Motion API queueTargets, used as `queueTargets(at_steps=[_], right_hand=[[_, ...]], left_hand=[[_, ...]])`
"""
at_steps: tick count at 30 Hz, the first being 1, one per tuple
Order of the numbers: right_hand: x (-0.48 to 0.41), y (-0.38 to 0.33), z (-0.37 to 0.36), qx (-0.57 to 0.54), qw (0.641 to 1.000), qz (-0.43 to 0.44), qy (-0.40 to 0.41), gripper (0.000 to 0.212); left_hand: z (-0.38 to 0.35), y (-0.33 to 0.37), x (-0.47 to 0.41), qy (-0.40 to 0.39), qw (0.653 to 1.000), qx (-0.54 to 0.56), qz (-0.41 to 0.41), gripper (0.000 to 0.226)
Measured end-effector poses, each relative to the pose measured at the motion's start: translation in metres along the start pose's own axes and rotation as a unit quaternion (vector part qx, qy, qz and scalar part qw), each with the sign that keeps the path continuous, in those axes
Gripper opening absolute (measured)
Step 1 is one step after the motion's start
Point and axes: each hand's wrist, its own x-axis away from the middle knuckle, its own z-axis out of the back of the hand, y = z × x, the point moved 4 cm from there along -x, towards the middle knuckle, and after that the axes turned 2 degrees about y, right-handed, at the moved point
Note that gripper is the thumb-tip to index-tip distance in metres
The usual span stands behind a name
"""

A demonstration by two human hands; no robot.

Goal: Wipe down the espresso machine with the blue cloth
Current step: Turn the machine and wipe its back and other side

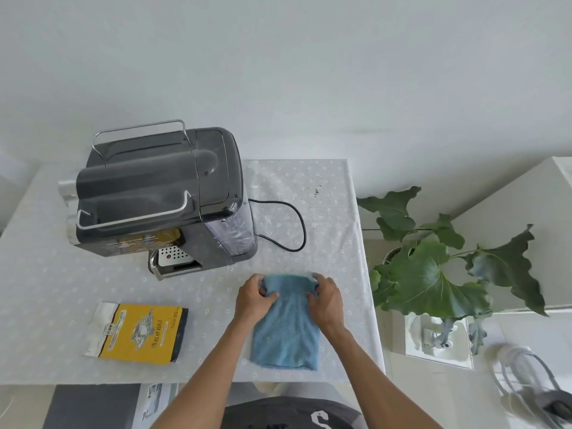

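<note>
Blue cloth, folded, flat

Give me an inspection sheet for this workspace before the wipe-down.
Surface: table under a white dotted covering, dark specks near its far right.
Job's things: espresso machine at far left, untouched; blue cloth lying near the front edge.
Clutter: yellow packet lying flat, front left.
Grippers: left hand and right hand each grip the cloth's far end.
Cables: black cord loops on the table from the machine's right side.
Surroundings: leafy plant right of the table.
</note>
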Motion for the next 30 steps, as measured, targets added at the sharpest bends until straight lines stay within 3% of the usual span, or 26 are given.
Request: queueTargets(at_steps=[9, 17, 22, 30], right_hand=[[-0.003, 0.0, -0.004, 0.008, 1.0, 0.017, 0.008, 0.037], [-0.01, -0.007, 0.001, -0.001, 1.0, 0.024, 0.012, 0.029], [-0.013, -0.011, 0.004, -0.013, 0.999, 0.034, 0.028, 0.037], [-0.011, -0.016, 0.01, -0.07, 0.997, 0.029, -0.026, 0.037]], left_hand=[[0.005, 0.006, 0.005, -0.027, 0.999, -0.019, -0.043, 0.034], [0.005, 0.007, 0.006, -0.002, 0.995, -0.057, -0.085, 0.038], [0.0, 0.013, 0.003, -0.009, 0.997, -0.048, -0.059, 0.044], [0.004, 0.013, 0.004, -0.069, 0.997, 0.006, -0.025, 0.038]])
